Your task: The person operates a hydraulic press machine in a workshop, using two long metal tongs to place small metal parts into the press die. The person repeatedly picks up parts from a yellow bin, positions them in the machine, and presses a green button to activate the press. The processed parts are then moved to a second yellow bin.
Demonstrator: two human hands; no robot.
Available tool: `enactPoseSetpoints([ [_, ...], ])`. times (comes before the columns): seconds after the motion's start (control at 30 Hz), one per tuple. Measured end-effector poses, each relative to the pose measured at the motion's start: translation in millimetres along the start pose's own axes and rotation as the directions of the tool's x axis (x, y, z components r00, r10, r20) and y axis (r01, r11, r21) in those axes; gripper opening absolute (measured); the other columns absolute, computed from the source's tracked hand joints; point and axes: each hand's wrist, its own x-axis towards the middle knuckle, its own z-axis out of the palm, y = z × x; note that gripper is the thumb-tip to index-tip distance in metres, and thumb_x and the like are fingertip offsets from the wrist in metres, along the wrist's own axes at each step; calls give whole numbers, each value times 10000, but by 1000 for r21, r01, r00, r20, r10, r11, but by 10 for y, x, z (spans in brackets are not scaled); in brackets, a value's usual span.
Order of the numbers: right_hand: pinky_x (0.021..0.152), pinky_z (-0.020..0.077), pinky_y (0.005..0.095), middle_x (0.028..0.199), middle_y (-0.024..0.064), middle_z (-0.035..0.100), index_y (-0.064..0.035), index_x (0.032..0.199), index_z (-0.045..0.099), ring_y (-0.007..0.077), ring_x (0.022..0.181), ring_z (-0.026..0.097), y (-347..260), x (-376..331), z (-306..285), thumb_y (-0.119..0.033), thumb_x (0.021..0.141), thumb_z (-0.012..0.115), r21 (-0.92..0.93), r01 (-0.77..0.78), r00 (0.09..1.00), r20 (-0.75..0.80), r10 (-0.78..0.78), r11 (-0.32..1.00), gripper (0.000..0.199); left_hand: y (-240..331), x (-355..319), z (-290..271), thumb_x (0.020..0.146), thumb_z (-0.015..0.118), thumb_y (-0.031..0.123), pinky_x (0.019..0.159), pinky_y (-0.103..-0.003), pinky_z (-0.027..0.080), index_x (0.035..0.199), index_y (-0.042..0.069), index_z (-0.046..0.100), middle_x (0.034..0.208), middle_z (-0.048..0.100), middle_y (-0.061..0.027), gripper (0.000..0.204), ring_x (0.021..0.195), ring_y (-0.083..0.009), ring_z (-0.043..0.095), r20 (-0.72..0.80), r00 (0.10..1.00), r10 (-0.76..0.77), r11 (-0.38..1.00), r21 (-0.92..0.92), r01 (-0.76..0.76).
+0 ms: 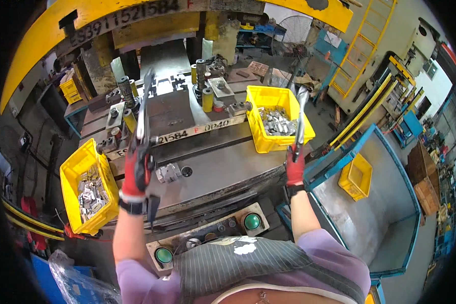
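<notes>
My left hand point(137, 169), in a red and dark glove, is closed around a long shiny metal tool point(143, 111) that looks like tongs. Its far end, smeared by motion, points up toward the press die. My right hand point(295, 167), also gloved in red, grips a similar pair of metal tongs point(301, 119), held upright in front of the right yellow bin point(259, 137). Small metal parts point(277, 121) fill part of that bin. On the steel press bed point(223, 164), a small silver metal block point(168, 173) lies just right of my left hand.
A left yellow bin point(71, 187) holds many metal pieces. The lower die point(175, 119) carries guide posts point(207, 100). Nearest me is a control panel with green buttons point(252, 221). At right, a blue-framed metal cart point(375, 223) contains another yellow bin point(355, 177). Yellow-black guards point(362, 114) rise behind.
</notes>
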Motion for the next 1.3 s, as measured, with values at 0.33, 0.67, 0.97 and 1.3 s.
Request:
enactPoseSetpoints([
  [0.33, 653, 430, 467, 896, 258, 576, -85, 1159, 495, 442, 838, 536, 226, -146, 279, -441, 879, 419, -336, -140, 973, 130, 193, 932, 459, 505, -1889, -641, 836, 553, 133, 374, -175, 309, 1294, 114, 375, 797, 582, -30, 491, 454, -18, 382, -416, 626, -660, 746, -461, 480],
  [0.67, 879, 389, 357, 1159, 195, 533, -34, 1283, 361, 285, 1067, 516, 648, -284, 421, -306, 874, 517, -217, 7, 985, 172, 31, 976, 515, -288, -2515, -1162, 864, 543, 236, 358, -203, 315, 1164, 174, 479, 669, 519, 22, 314, 431, -52, 392, -537, 367, -760, 646, -558, 521],
  [0.97, 915, 365, 283, 1193, 91, 507, 14, 1217, 452, 138, 1068, 473, 598, -831, 383, -131, 881, 521, 369, -221, 899, 435, 42, 903, 372, 68, -2196, -825, 883, 512, 227, 374, -191, 312, 1067, 158, 513, 600, 426, 59, 197, 466, -33, 389, -397, 545, -738, 636, -679, 367],
  [1.3, 756, 460, 364, 993, 163, 598, -79, 1244, 435, 346, 919, 565, -1238, -1794, 968, -231, 733, 646, 66, 182, 434, 890, -141, 981, 573, 149, -1783, -242, 882, 517, 175, 434, -192, 362, 1230, 123, 436, 671, 485, 43, 362, 524, -44, 435, -219, 680, -699, 672, -524, 522],
])
